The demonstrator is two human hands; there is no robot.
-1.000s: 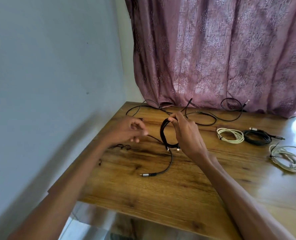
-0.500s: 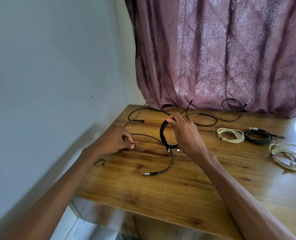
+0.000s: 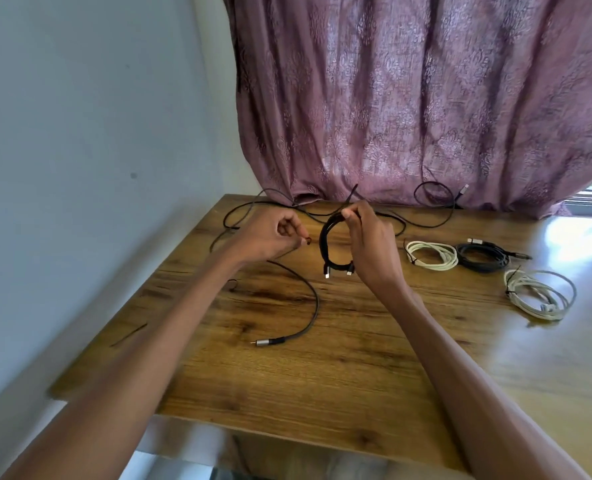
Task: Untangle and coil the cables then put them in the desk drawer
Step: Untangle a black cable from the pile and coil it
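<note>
Item: black cable coil (image 3: 326,244), held upright above the desk's far centre. My right hand (image 3: 370,249) grips it, fingers curled round its top and right side; two pale plugs hang at its 6 o'clock.

My left hand (image 3: 270,237), at 9 o'clock of the coil, has its fingers curled, pinching a small dark tie (image 3: 307,241); what the tie is made of I cannot tell.

Loose grey cable (image 3: 313,299), at 7 o'clock, curves across the wood to a metal plug.

Tangled black cables (image 3: 426,216), at 12 to 2 o'clock, lie along the far edge under the curtain (image 3: 426,98).

Coiled sets at 3 o'clock, flat on the desk: white coil (image 3: 433,255), black coil (image 3: 485,256), then pale coil (image 3: 537,294) at 4 o'clock.

Surface: wooden desk (image 3: 322,375), glossy grain. Room: pale wall (image 3: 79,133) at 9 o'clock. No container is in view.
</note>
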